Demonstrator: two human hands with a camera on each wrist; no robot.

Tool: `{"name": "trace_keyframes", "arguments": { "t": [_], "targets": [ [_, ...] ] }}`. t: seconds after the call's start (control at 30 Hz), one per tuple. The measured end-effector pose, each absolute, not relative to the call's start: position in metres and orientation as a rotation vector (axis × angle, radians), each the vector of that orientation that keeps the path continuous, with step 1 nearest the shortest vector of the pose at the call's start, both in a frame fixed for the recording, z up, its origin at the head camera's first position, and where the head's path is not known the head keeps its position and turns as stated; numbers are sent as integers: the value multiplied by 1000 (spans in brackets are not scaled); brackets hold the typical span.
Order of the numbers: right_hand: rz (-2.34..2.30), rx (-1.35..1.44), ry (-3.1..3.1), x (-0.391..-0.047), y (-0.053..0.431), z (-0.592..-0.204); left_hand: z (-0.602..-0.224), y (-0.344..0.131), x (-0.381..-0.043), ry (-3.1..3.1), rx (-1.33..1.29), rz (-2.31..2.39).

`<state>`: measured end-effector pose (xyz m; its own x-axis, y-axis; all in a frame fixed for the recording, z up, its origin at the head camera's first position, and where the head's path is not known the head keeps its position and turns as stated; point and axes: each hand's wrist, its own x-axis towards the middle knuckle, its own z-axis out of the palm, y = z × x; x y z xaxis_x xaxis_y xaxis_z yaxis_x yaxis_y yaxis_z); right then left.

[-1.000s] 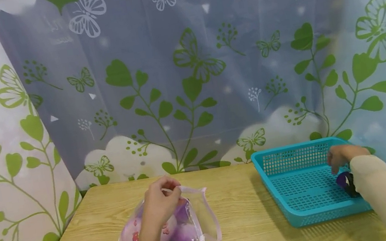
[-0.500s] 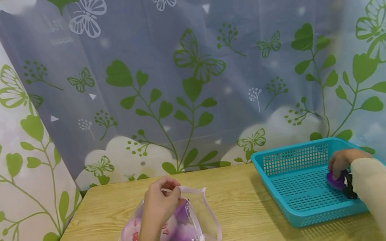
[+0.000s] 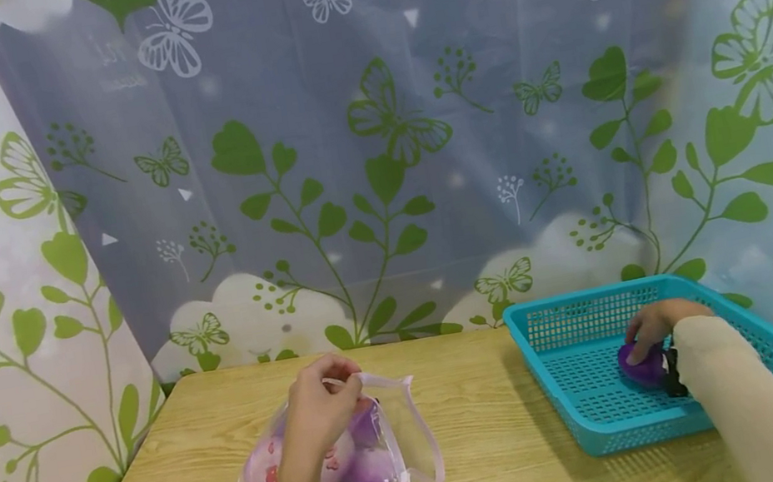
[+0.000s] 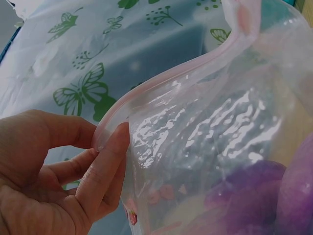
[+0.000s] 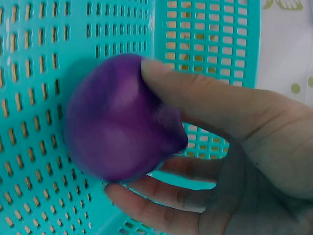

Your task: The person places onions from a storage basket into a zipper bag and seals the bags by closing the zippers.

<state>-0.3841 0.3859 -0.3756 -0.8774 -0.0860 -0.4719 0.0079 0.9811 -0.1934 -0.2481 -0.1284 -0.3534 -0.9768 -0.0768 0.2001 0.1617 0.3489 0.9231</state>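
Note:
My left hand [image 3: 324, 398] pinches the pale pink zip edge of a clear zip bag [image 3: 416, 430] between thumb and forefinger. Through the plastic I see several round, purple and lilac things [image 3: 370, 473]. In the left wrist view the left hand [image 4: 63, 181] holds that rim at the left, and the purple shapes [image 4: 249, 196] lie low inside the bag. My right hand [image 3: 661, 322] is inside the basket, with thumb and fingers around a round purple onion-shaped thing [image 3: 640, 366]. Close up, the purple onion-shaped thing [image 5: 117, 122] has a short pointed tip toward the palm of the right hand [image 5: 234, 147].
The turquoise perforated basket [image 3: 585, 441] stands at the right of the wooden table [image 3: 477, 429]. A stretch of tabletop lies between bag and basket. Behind the table hangs a curtain [image 3: 349, 196] printed with butterflies and leaves.
My right hand has taken hold of the purple onion-shaped thing and shifted left with it inside the basket. The left hand and the bag look the same.

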Motion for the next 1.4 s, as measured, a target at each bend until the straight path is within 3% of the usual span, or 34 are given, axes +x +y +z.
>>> {"name": "trace_keyframes", "arguments": {
  "t": [0.23,0.83,1.2,1.4],
  "targets": [
    [-229,27,2587,-390,372,-384,-354,-130,-250,-2405,-62,-1692],
    [-292,-200,2515,-396,357,-382,-353,-130,-248,-2399,-60,-1694],
    [-655,26,2493,-391,352,-382,-354,-130,-249,-2399,-61,-1691],
    [-809,12,2400,-390,346,-379,-354,-130,-250,-2397,-68,-1688]
  ]
}}
